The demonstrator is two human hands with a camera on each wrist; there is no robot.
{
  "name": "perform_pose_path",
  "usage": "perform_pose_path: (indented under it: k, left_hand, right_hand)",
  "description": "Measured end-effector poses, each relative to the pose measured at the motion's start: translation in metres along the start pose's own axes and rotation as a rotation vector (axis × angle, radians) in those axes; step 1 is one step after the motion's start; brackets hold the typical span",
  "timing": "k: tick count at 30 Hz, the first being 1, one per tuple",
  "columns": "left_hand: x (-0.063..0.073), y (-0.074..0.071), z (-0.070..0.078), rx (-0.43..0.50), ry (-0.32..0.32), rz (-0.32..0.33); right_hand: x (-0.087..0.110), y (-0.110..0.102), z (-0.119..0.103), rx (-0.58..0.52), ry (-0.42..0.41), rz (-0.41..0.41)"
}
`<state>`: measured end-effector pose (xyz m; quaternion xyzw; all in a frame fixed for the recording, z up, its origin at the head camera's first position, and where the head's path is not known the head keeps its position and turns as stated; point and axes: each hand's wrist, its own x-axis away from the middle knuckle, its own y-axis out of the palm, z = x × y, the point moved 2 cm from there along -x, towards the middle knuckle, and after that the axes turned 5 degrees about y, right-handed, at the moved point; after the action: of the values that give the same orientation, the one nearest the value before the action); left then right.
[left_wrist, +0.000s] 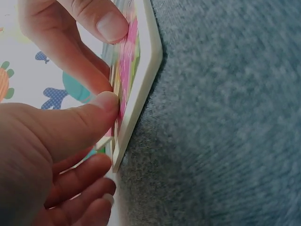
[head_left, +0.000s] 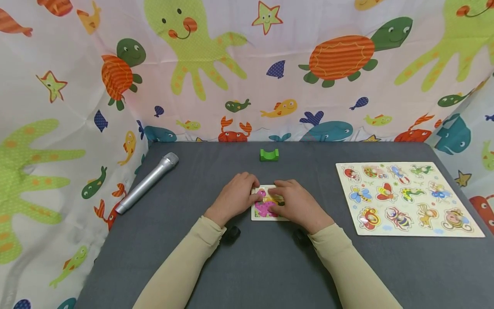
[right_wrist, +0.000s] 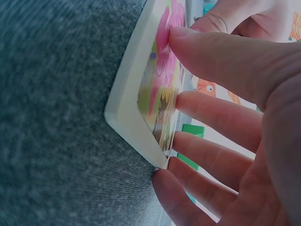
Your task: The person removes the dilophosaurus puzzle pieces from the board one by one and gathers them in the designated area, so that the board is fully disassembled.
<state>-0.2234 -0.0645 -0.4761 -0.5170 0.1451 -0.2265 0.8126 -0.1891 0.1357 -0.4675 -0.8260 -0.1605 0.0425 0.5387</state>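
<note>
A small jigsaw puzzle with a pale frame and a pink picture lies flat on the dark grey table between both hands. From the left, the left hand reaches its edge; its thumb touches the picture near the frame, and the other fingers are loosely bent beside the board. The right hand rests over the right part. Its thumb presses on the pink area, while its fairly straight fingers lie spread along the picture and far edge. The right hand hides part of the picture.
A green block with a curved notch stands beyond the puzzle. To the left lies a silver microphone. A large insect-picture board lies at right. A sea-animal curtain borders the table at the back and sides.
</note>
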Motion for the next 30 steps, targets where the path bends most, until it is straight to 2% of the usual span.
perform_pose_path:
  k: [6, 12, 15, 18, 23, 26, 30]
  left_hand:
    - [-0.001, -0.001, -0.002, 0.143, -0.003, 0.027]
    - [0.0, -0.003, -0.009, 0.346, -0.073, 0.1]
    - [0.004, -0.011, -0.019, 0.422, -0.129, 0.13]
    - [0.014, -0.026, -0.04, 0.454, -0.214, 0.151]
    - [0.041, -0.049, -0.088, 0.456, -0.364, 0.151]
    - [0.054, -0.059, -0.112, 0.503, -0.414, 0.131]
    - [0.064, -0.067, -0.131, 0.564, -0.445, 0.113]
  right_hand:
    - [-0.002, -0.002, -0.001, 0.009, 0.005, -0.009]
    - [-0.001, -0.002, -0.002, -0.002, -0.001, -0.005]
    - [0.001, -0.001, -0.001, -0.013, 0.008, -0.007]
    - [0.002, 0.001, -0.001, -0.03, 0.013, -0.023]
    - [0.003, 0.002, 0.0, -0.04, -0.01, -0.035]
    - [0.003, 0.001, 0.001, -0.029, -0.023, -0.021]
    - [0.003, 0.0, 0.002, -0.029, -0.027, -0.022]
